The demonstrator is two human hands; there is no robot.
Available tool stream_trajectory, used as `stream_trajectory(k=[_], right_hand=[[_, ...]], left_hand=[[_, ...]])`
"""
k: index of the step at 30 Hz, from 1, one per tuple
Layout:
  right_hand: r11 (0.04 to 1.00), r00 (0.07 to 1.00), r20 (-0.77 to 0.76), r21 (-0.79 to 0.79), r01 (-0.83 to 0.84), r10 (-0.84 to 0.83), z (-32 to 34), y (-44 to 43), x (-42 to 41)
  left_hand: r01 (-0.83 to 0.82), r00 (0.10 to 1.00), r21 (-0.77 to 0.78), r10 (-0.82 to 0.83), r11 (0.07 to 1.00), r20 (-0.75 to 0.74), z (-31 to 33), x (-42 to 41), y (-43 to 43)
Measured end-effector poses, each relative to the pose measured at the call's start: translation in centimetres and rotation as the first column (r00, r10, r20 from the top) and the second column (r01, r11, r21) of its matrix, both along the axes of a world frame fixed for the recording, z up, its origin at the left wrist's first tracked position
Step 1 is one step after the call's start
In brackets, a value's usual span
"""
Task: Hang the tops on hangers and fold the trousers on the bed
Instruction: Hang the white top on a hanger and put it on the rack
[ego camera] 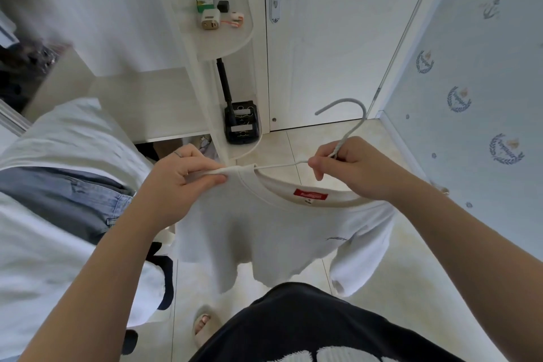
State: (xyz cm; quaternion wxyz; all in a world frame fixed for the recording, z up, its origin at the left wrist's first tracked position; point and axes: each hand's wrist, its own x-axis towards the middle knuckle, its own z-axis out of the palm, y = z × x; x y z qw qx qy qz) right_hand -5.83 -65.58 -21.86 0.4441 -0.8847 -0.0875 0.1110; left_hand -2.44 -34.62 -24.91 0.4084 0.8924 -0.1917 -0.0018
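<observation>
A white top (264,229) with a red neck label hangs in front of me above the floor. My left hand (179,176) pinches its left shoulder and collar. A pale wire hanger (349,123) rises from the neck opening, its hook pointing left. My right hand (349,167) grips the hanger at the base of the hook; one hanger arm runs from that hand into the collar. Blue denim trousers (64,194) lie on the bed (35,273) at the left among white cloth.
A white corner shelf (223,38) holds small boxes and chargers straight ahead, with a black bag (242,123) on its lower tier. A white door (323,38) stands behind it, a patterned wall (470,82) to the right. Tiled floor (396,317) lies below.
</observation>
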Motion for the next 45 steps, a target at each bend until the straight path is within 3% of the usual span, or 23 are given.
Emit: stream_trajectory(k=[9,25,31,35,40,45], right_hand=[[0.999,0.999,0.034,0.005,-0.035,0.034,0.7,0.3,-0.1],[0.999,0.998,-0.054,0.0,-0.043,0.043,0.1,-0.1,-0.8],[0.998,0.991,-0.122,-0.007,-0.059,0.057,0.3,-0.7,-0.9],[0.998,0.99,-0.129,-0.04,-0.057,0.052,-0.5,-0.1,-0.9],[0.998,0.997,0.023,0.018,0.067,-0.067,-2.1,0.8,-1.1],[0.993,0.992,0.116,0.118,0.025,-0.038,-2.5,1.8,-2.5]], left_hand=[[-0.042,0.996,0.295,0.017,0.955,0.089,-0.2,0.7,3.3],[-0.133,0.976,0.183,0.097,0.974,0.193,-0.1,-0.6,3.1],[-0.165,0.985,-0.053,0.167,0.985,0.031,0.7,-0.7,3.1],[-0.119,0.992,-0.159,0.111,0.98,-0.054,1.5,-0.6,2.7],[0.028,0.993,-0.08,-0.037,0.996,-0.115,2.3,-0.2,3.8],[-0.15,0.985,0.069,0.155,0.986,-0.08,0.8,0.5,5.0]])
